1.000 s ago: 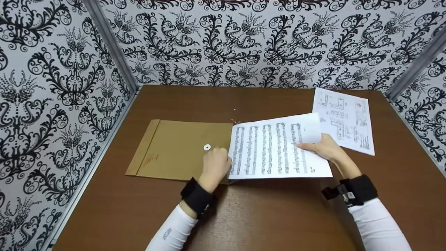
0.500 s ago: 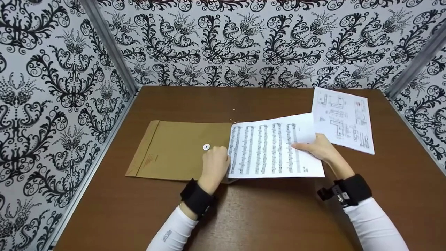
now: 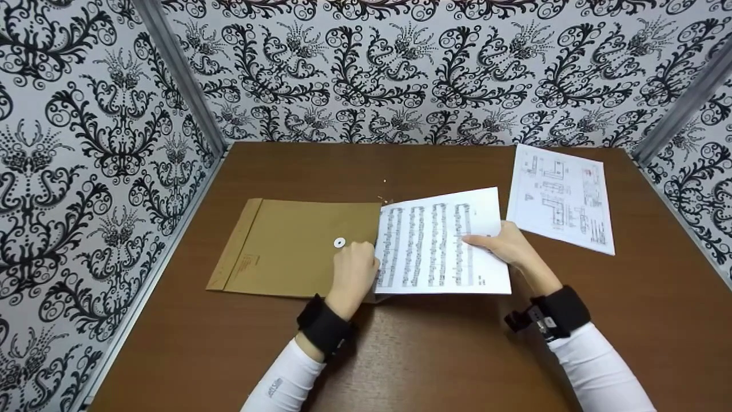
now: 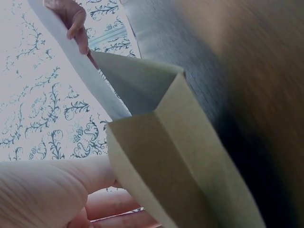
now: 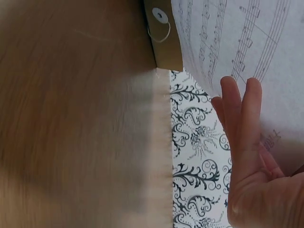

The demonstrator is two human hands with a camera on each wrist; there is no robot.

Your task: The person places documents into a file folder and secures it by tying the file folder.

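A brown paper envelope [image 3: 297,246] with a white button disc [image 3: 339,242] lies on the table. My left hand [image 3: 353,269] grips its upper layer at the right-hand mouth. In the left wrist view, the envelope [image 4: 156,156] gapes wide, its side folds spread. Sheet music [image 3: 426,246] runs into that mouth, its left part hidden inside. My right hand [image 3: 503,243] holds the music's right end, thumb on top and fingers beneath. From the right wrist view, the fingers [image 5: 251,104] lie straight along the underside of the sheet music [image 5: 280,47].
A technical drawing sheet [image 3: 563,194] lies at the back right of the brown table [image 3: 446,355]. Patterned walls [image 3: 412,68] stand behind and at both sides. A string [image 5: 161,38] hangs from a button disc on the envelope in the right wrist view.
My right hand has moved left, and the sheet music has slid farther into the envelope, so less of it shows. My left hand has stayed at the mouth.
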